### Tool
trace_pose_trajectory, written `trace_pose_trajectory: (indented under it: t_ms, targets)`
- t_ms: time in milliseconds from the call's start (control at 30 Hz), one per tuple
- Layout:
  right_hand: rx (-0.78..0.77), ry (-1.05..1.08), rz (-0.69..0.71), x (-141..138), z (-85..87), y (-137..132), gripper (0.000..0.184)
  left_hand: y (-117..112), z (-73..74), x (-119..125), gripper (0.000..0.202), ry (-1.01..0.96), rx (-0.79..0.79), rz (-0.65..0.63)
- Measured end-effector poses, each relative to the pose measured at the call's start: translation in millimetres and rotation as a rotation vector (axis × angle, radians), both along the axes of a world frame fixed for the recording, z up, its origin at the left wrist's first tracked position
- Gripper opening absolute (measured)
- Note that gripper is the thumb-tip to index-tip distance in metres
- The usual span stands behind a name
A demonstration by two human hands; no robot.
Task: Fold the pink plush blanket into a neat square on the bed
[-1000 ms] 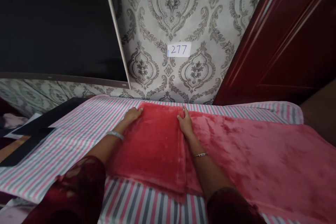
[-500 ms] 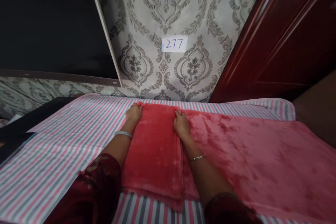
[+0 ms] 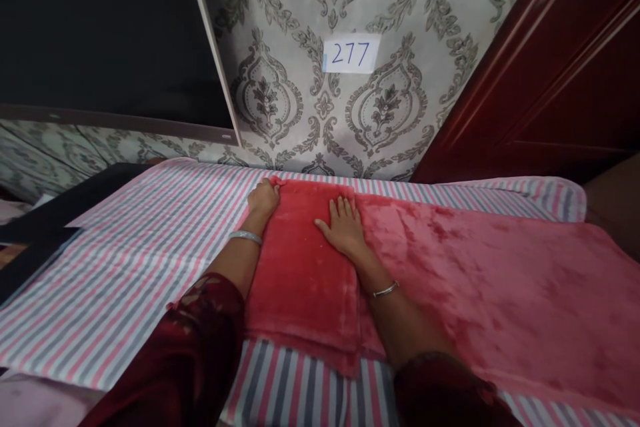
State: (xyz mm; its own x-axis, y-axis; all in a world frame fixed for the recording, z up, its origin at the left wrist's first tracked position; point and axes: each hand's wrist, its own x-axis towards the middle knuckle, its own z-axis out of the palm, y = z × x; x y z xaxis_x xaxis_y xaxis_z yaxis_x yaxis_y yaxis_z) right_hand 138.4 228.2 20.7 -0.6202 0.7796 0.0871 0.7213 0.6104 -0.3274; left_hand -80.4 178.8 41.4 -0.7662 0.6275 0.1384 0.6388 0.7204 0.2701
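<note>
A plush red blanket (image 3: 490, 273) lies across a striped sheet, its left part folded over into a narrow, layered panel (image 3: 305, 280). At the far left corner of that panel, my left hand (image 3: 263, 197) is closed on the blanket's edge. My right hand (image 3: 344, 227) lies flat on the panel near its far right corner, with the fingers spread. Along the near edge, the folded layers show slightly offset from each other.
The pink, grey and white striped sheet (image 3: 145, 233) covers the surface beneath. Behind it stands a patterned wall with a paper label (image 3: 352, 53) reading 277. A black screen (image 3: 110, 33) is at the left, and a dark red wooden panel (image 3: 550, 93) at the right.
My right hand has let go of the panel's far right edge and now rests flat on top with spread fingers. My left hand keeps its grip. The view has tilted down slightly.
</note>
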Motion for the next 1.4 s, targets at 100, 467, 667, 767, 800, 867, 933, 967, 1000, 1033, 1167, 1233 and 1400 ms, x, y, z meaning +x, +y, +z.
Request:
trace_pose_trajectory:
  t_ms: [100,467,667,767,800,867,933,967,1000,1033,1167,1233,1400]
  targets:
    - [-0.028,-0.042,-0.004,1,-12.4,1,0.082,0,-0.4,-1,0.042,-0.037,-0.002,0.010]
    - [-0.068,-0.084,-0.021,5,9.8,-2,0.076,-24,37.3,-12,0.049,-0.248,-0.064,-0.086]
    - [-0.011,0.008,0.072,37,15.2,-60,0.083,-116,24.7,8,0.058,-0.243,-0.051,-0.181]
    - [0.021,-0.020,0.114,54,2.6,-94,0.082,-155,4.2,25,0.068,-0.197,-0.039,-0.196]
    - [0.022,-0.039,0.112,57,-0.8,-102,0.082,-163,-1.5,30,0.068,-0.174,-0.036,-0.178]
    - [0.025,-0.068,0.096,60,-4.6,-112,0.081,-172,-9.5,37,0.064,-0.130,-0.017,-0.141]
    - [0.038,-0.084,0.083,59,-4.5,-115,0.080,-175,-13.2,40,0.061,-0.106,0.026,-0.138]
    - [0.045,-0.090,0.081,59,-3.7,-115,0.080,-176,-13.9,41,0.061,-0.108,0.052,-0.143]
    - [0.050,-0.097,0.082,58,-2.7,-115,0.080,-176,-14.1,41,0.061,-0.116,0.077,-0.145]
    - [0.054,-0.102,0.086,58,-1.8,-114,0.079,-176,-14.1,40,0.060,-0.126,0.101,-0.145]
    - [0.067,-0.108,0.102,59,1.0,-111,0.081,-178,-13.0,38,0.054,-0.124,0.177,-0.139]
    - [0.054,-0.115,0.111,59,3.3,-108,0.081,-180,-12.4,38,0.052,-0.111,0.214,-0.166]
    - [-0.038,-0.143,0.135,72,7.9,-115,0.080,-183,-10.5,38,0.054,-0.136,0.258,-0.191]
